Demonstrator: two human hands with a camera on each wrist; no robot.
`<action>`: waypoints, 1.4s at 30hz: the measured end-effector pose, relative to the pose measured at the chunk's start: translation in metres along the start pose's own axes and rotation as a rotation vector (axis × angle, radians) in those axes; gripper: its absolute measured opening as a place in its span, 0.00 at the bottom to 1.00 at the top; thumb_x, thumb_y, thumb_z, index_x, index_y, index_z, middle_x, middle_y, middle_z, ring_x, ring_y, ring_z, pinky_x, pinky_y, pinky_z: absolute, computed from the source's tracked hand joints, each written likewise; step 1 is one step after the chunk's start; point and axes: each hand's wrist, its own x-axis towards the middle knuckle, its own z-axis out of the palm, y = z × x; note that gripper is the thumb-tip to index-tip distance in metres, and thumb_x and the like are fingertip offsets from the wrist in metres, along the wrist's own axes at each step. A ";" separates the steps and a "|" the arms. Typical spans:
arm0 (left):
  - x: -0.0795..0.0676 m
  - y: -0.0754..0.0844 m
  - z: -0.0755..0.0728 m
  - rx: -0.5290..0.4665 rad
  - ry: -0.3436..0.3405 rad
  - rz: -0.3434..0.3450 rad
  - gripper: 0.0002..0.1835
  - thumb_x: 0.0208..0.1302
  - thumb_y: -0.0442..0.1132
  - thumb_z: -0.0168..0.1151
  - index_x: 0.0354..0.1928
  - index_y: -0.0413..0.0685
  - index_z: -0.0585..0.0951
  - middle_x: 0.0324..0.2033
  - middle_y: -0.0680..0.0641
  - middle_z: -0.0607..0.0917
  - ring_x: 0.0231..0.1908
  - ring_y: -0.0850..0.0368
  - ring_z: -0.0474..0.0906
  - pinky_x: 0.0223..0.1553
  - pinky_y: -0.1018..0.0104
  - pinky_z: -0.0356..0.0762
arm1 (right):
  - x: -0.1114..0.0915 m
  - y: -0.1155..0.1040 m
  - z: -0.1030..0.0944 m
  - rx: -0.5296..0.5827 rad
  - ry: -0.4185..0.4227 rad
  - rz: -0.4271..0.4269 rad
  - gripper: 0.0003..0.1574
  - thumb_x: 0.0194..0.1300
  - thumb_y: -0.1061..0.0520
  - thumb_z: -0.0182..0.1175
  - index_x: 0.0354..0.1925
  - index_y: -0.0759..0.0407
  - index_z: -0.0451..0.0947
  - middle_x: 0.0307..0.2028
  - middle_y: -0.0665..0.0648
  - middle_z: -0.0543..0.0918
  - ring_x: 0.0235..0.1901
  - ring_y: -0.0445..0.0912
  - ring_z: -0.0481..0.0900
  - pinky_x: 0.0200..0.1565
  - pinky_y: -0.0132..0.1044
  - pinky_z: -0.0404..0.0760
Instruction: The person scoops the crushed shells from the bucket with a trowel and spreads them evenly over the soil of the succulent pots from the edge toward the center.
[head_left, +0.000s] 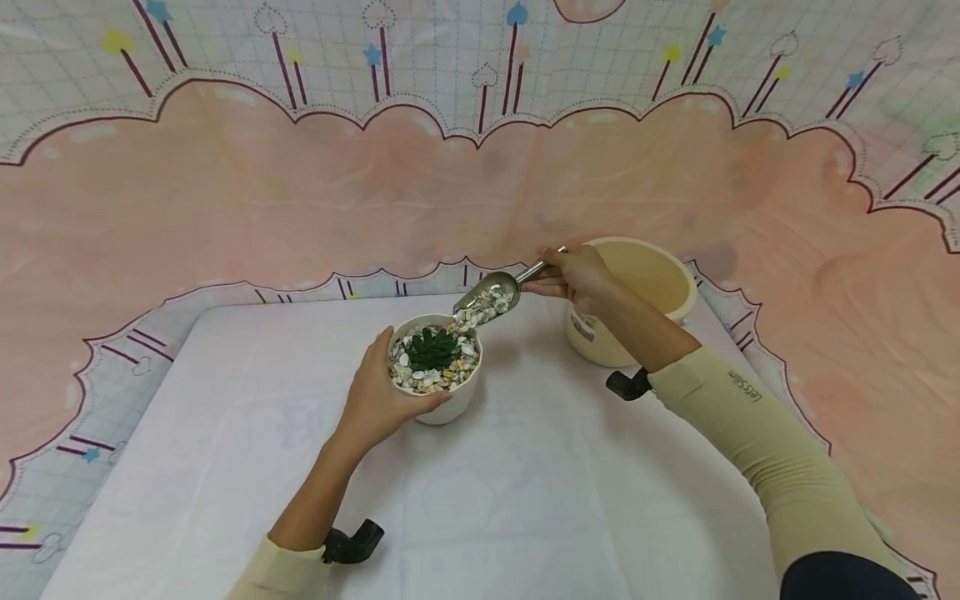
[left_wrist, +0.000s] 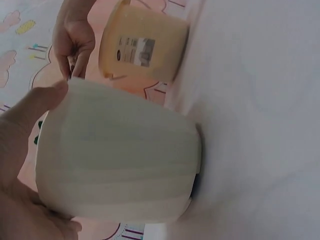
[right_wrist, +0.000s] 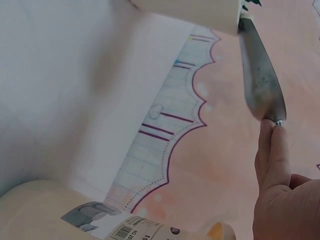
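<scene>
A white pot (head_left: 450, 406) with a small dark green succulent (head_left: 433, 348) stands on the white table, pale pebbles (head_left: 427, 381) packed around the plant. My left hand (head_left: 381, 393) grips the pot from the left, thumb at the near side. In my right hand (head_left: 581, 279) is the handle of a metal scoop (head_left: 467, 287), tilted down with its tip at the pot's right rim. Pebbles lie in the scoop and reach the pot's edge. From below, the right wrist view shows the scoop's underside (right_wrist: 262, 75); its load is hidden there.
Behind the right forearm stands a cream bucket (head_left: 592, 342) with a label on its side; what lies inside it cannot be seen. The white table (head_left: 525, 500) ends against a pink patterned cloth (head_left: 337, 208) at the back. Black camera mounts stick out from both wrists.
</scene>
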 end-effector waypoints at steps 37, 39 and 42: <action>0.002 -0.002 -0.002 0.017 -0.036 0.038 0.69 0.48 0.54 0.86 0.81 0.32 0.52 0.75 0.30 0.63 0.74 0.34 0.61 0.70 0.34 0.64 | 0.007 0.004 0.008 0.031 -0.006 -0.005 0.12 0.84 0.58 0.51 0.48 0.69 0.74 0.29 0.65 0.88 0.27 0.53 0.91 0.38 0.39 0.88; 0.003 -0.003 -0.003 0.013 -0.043 0.042 0.69 0.48 0.54 0.86 0.81 0.32 0.52 0.75 0.30 0.63 0.74 0.33 0.62 0.69 0.33 0.64 | 0.008 0.004 0.010 0.033 -0.010 -0.012 0.12 0.84 0.58 0.51 0.48 0.69 0.73 0.29 0.65 0.88 0.27 0.53 0.91 0.39 0.39 0.88; 0.004 -0.003 -0.006 0.004 -0.064 0.041 0.69 0.49 0.55 0.86 0.82 0.32 0.51 0.76 0.30 0.62 0.75 0.33 0.60 0.70 0.33 0.63 | 0.010 0.006 0.013 0.033 -0.012 -0.023 0.13 0.84 0.58 0.51 0.49 0.70 0.73 0.29 0.65 0.88 0.27 0.52 0.91 0.39 0.39 0.88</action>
